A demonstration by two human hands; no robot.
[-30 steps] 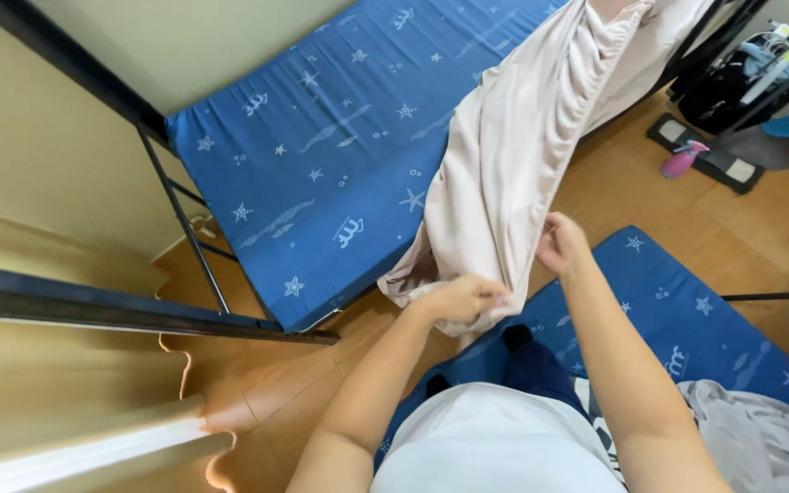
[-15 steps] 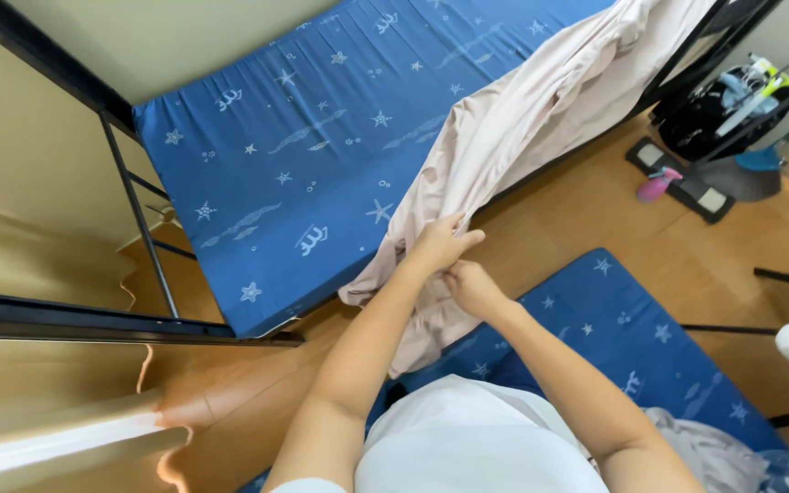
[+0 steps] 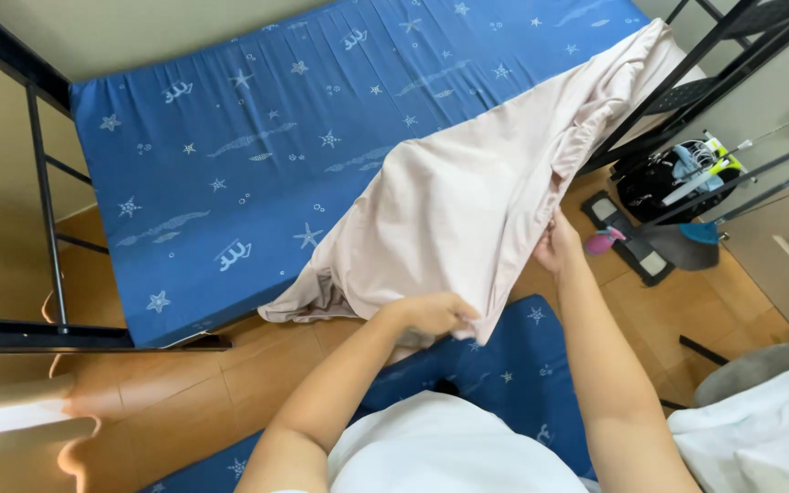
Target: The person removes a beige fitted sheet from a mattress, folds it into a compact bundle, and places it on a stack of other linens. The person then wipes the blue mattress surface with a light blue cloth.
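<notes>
While gripping the pale pink sheet (image 3: 468, 183) at its lower edge, left hand (image 3: 431, 315) clenched on the hem, right hand (image 3: 554, 245) pinching the side, better to spread evenly over the blue mattress (image 3: 230, 155), avoiding the floor mat (image 3: 504, 383).

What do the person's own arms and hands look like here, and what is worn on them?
Both forearms are bare, with no sleeves, gloves, watch or rings visible. The left hand and right hand are uncovered. A white top covers the torso below.
</notes>
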